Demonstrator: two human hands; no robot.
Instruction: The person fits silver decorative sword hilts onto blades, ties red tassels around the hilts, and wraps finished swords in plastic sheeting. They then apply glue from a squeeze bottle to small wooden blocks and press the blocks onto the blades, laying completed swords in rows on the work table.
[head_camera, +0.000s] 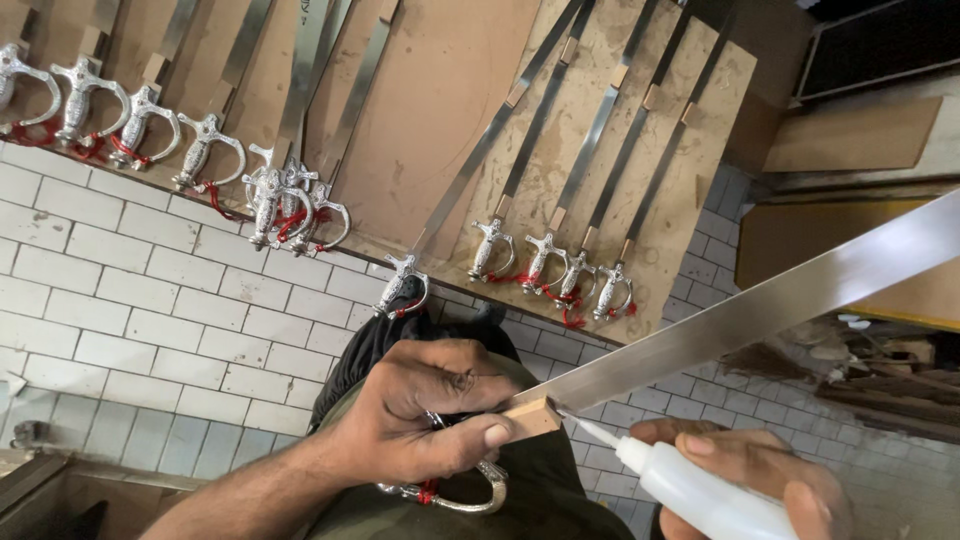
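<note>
Against white tile floor (140, 330) — brown boards (440, 110) bearing swords (545, 255) — leaning.

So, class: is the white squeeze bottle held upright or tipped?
Tipped: the white squeeze bottle lies slanted in the right hand, nozzle at the sword's wooden collar.
</note>
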